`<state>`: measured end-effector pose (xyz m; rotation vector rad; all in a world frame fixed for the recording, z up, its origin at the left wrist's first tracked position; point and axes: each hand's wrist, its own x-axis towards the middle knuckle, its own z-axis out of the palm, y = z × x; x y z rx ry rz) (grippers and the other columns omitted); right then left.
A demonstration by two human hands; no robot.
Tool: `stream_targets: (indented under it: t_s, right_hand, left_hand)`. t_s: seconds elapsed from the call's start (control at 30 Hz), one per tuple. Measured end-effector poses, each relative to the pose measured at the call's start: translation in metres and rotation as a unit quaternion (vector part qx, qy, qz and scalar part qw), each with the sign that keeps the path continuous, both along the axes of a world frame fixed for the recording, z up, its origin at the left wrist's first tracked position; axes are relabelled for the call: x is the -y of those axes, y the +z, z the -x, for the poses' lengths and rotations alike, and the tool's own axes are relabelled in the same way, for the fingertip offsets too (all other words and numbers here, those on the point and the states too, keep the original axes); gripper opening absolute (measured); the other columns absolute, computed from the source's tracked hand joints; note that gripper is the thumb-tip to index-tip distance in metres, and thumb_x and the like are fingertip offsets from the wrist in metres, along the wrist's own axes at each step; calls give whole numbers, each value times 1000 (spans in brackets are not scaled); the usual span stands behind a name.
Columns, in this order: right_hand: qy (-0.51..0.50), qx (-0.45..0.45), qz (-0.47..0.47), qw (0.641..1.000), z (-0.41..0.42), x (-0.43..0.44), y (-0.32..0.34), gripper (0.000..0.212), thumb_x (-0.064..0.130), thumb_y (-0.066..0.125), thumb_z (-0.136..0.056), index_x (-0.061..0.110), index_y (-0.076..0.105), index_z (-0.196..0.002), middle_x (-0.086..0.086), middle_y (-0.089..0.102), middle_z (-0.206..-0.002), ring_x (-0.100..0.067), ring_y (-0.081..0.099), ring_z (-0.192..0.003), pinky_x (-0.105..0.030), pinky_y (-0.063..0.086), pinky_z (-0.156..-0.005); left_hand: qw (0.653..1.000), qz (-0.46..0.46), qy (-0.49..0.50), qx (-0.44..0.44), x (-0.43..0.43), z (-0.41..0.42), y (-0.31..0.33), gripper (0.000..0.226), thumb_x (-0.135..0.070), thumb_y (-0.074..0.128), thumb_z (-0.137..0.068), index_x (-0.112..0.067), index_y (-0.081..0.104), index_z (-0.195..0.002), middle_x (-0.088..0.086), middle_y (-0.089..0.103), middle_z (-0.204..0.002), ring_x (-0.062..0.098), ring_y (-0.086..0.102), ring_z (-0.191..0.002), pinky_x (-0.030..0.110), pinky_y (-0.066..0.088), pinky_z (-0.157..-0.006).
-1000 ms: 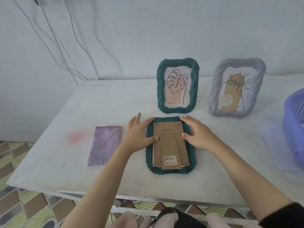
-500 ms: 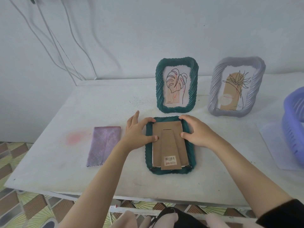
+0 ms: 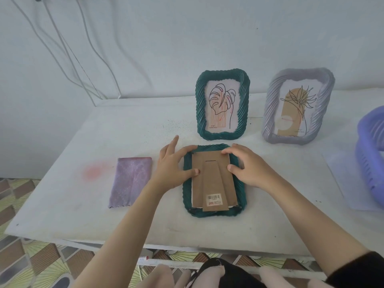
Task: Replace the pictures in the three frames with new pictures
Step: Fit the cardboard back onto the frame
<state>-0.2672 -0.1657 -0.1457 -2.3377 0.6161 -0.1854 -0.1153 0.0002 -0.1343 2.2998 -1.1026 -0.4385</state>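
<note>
face-down green frame (image 3: pixel 214 214): lies flat on the table (image 3: pixel 104 215), about midway along it, closer to the front edge than the back, its back side up.
cardboard backing (image 3: pixel 209 163): sits inside the frame's rim; a white strip shows at its lower left edge.
stand flap (image 3: pixel 213 183): folded flat on the backing, with a barcode sticker (image 3: pixel 214 200) at its near end.
left hand (image 3: pixel 172 165): thumb pressed on the backing's left edge, forefinger curled over the frame's far left corner, so it holds the frame; the other fingers reach out toward the back edge.
right hand (image 3: pixel 247 167): fingers curled on the backing's far right corner, thumb against its right edge, pinching that corner.
standing green frame (image 3: pixel 222 136): upright just behind the flat one; holds a leaf line drawing (image 3: pixel 221 107).
grey frame (image 3: pixel 270 113): upright to its right, apart from it, toward the back right; holds a plant drawing (image 3: pixel 297 111) with a tan arch.
purple cloth (image 3: pixel 131 179): folded flat, left of the left hand.
purple basket (image 3: pixel 372 154): at the right edge, partly cut off; cannot tell what is in it.
paper sheet (image 3: pixel 340 179): flat under the basket's near side.
</note>
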Motion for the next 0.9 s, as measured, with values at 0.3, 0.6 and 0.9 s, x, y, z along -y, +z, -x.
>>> stream_targets:
  t_s: [0.3,0.6,0.9]
  right_hand:
    - [28,39,35,998,31,-24,9,41,34,59,-86,48,49,-123,20,18,-152,3,38,-125,-26,33,-99]
    - [129,-98,37,986,59,-23,17,66,59,69,-66,60,39,-125,35,-13,-147,26,30,-69,-2,26,-64]
    - [148,-103,35,983,57,-22,20,66,59,68,-68,58,38,-127,37,-12,-145,35,30,-74,0,27,-62]
  left_hand:
    - [983,155,-81,52,-19,36,-9,33,-5,48,-83,-20,71,-101,-9,64,-107,9,57,-100,29,50,-84]
    - [980,-1,-197,10,-52,36,-9,44,-44,50,-85,-45,48,-128,-14,25,-150,2,26,-133,23,24,-110]
    - [965,-70,-240,79,-52,26,-2,54,-59,44,-78,-54,36,-132,-13,16,-154,6,18,-139,24,-1,-111]
